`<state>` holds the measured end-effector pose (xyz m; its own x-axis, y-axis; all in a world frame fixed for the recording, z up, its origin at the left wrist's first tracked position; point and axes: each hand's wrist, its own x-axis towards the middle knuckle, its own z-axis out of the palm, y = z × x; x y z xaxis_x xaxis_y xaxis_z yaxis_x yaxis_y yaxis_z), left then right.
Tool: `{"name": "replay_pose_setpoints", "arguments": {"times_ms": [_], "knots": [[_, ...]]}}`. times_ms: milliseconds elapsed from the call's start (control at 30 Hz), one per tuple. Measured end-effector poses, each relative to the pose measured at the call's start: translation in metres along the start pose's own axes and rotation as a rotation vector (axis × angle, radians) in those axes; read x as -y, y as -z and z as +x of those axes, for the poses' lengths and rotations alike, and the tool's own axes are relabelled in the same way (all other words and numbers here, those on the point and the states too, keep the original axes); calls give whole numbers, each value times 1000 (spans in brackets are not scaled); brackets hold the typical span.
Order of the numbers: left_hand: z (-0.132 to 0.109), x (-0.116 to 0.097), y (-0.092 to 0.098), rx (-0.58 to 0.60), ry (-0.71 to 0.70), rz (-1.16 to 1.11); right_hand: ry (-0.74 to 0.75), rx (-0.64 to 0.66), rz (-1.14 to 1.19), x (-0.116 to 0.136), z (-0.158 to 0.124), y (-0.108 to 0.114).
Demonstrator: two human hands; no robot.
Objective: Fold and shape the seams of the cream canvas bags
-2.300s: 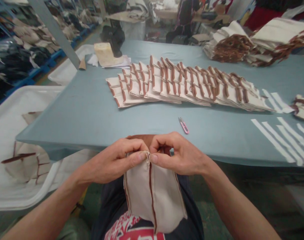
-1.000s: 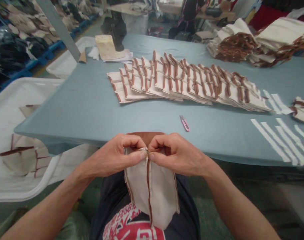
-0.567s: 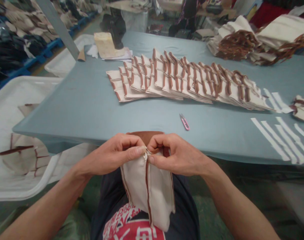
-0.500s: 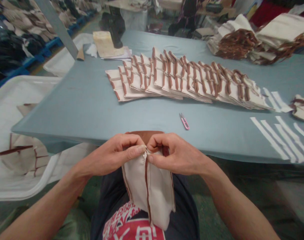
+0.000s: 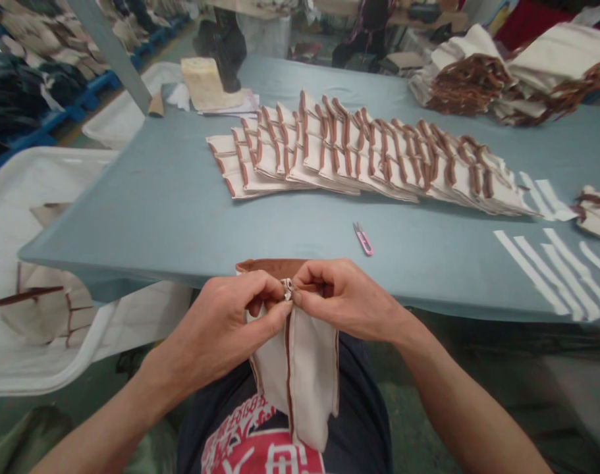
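Observation:
A cream fabric piece with brown trim (image 5: 309, 375) hangs over my lap at the table's front edge, its brown inner side showing at the top. My left hand (image 5: 245, 313) pinches its upper edge where the brown centre seam ends. Right beside it, my right hand (image 5: 342, 296) grips the same edge between thumb and forefinger. A small whitish bit sits between the fingertips, too small to make out. Beyond my hands, pink thread snips (image 5: 363, 239) lie on the blue-green table (image 5: 181, 210).
A long overlapping row of brown-trimmed cream pieces (image 5: 349, 155) spans the table. White strips (image 5: 531, 273) lie at right, with stacked fabric (image 5: 467, 76) behind. A yellowish block (image 5: 201, 82) stands at the back left. A white bin (image 5: 89, 339) holding fabric pieces stands left.
My left thumb and fingers have shifted their pinch, and the left hand now sits slightly lower with its fingers more curled. More of the brown inner side shows at the left.

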<state>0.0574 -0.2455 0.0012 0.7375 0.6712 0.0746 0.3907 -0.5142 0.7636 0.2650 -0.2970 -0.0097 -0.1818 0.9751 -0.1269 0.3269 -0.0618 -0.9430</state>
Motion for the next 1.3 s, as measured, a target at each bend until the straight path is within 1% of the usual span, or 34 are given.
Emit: {"name": "replay_pose_setpoints", "arguments": {"times_ms": [100,200,333,367,433,567,633,667,767,933,1067,1200,1300], "knots": [[4,-5,1,13,20,49,31,-19,-30,3,-2,-1],[6,-9,0,-1,43,78,46,-57,-88,7,-4,-3],[8,-8,-4,-27,118,23,42,-97,-77,6,-4,-6],[8,-6,-6,-21,153,-28,31,-100,-55,4,-4,-7],[8,0,-10,0,234,-203,-8,-81,21,0,-3,-8],[4,15,-21,27,362,-668,-60,25,223,-4,-2,-6],[2,18,-27,15,386,-797,-53,46,233,-4,-1,-4],[0,18,-28,2,380,-817,-44,45,214,-2,-1,-3],[-2,11,-29,-45,322,-724,14,42,111,3,-2,1],[-4,-7,-23,-133,236,-388,132,-44,-156,13,-5,3],[-4,-16,-24,-189,135,-186,225,-103,-308,19,-9,2],[-5,-19,-27,-239,67,-67,272,-157,-368,20,-11,0],[-7,-17,-27,-257,61,-85,279,-168,-313,17,-11,-2]]}}
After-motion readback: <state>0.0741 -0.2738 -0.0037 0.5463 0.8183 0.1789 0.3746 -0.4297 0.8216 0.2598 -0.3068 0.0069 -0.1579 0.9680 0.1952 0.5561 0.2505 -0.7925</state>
